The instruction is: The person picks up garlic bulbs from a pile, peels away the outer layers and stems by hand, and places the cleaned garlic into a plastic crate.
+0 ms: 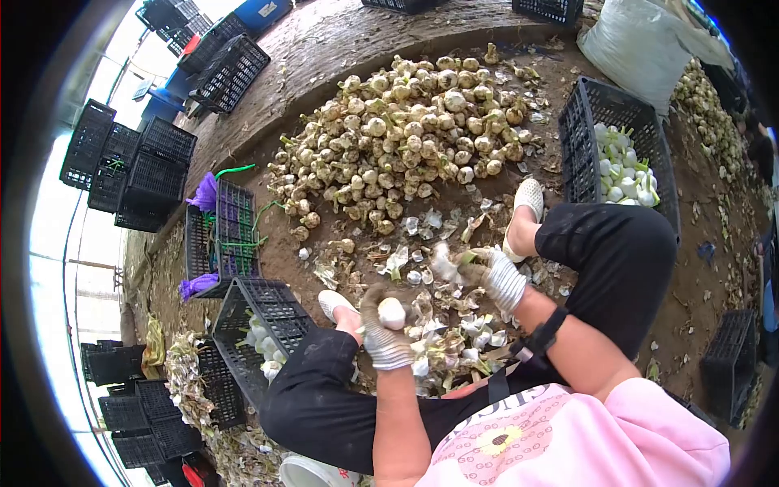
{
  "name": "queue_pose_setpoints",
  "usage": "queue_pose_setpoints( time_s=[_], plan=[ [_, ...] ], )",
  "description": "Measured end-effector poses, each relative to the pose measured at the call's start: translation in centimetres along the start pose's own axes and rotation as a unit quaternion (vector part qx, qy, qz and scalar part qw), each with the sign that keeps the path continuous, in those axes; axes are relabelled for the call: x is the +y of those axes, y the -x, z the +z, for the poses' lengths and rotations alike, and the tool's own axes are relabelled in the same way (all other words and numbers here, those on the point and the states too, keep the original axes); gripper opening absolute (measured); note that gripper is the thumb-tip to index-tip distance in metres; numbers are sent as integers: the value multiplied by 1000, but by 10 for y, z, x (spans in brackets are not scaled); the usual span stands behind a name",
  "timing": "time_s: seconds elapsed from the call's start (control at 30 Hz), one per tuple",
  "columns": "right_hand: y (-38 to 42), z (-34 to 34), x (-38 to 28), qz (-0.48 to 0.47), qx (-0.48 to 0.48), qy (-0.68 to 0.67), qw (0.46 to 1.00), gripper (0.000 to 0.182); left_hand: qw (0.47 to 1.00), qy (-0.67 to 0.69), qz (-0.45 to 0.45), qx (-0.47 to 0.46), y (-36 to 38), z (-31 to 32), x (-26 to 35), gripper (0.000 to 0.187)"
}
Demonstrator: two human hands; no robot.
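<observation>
My left hand [385, 329], in a dirty white glove, is closed round a pale, peeled garlic bulb [392, 313]. Just right of it, my right hand [497, 274], also gloved, pinches a whitish scrap of garlic peel [445, 263] that is smeared by motion. Beneath both hands, loose skins [442, 329] litter the soil between my feet. A large heap of unpeeled garlic bulbs [406, 138] lies ahead of me. Clean white bulbs [623, 166] fill part of the black crate [578, 146] at my right, and more bulbs [264, 345] sit in the crate [284, 312] at my left.
A crate [235, 199] with purple mesh and green cord stands beyond the left one. Stacked black crates [154, 174] line the left side. A white sack [633, 45] stands at the back right, and a white bucket [312, 471] is beside my left leg.
</observation>
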State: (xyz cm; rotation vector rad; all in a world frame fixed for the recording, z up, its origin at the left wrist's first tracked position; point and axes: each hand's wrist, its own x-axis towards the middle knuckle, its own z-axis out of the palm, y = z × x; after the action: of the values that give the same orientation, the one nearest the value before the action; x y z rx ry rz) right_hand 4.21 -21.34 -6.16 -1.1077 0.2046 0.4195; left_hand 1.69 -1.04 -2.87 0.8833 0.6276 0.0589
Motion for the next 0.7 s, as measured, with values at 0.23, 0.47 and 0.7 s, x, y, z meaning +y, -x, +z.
queue_pose_setpoints(
  time_s=[0.23,0.47,0.7],
  plan=[
    [32,39,-11,76,-173,58,980,58,955,-201,153,-153,31,12,-8,80],
    [22,30,-9,44,-94,31,994,40,735,-545,363,-178,29,17,7,22],
    [14,32,13,-51,-66,202,976,32,600,-688,380,-148,24,18,0,13]
  ],
)
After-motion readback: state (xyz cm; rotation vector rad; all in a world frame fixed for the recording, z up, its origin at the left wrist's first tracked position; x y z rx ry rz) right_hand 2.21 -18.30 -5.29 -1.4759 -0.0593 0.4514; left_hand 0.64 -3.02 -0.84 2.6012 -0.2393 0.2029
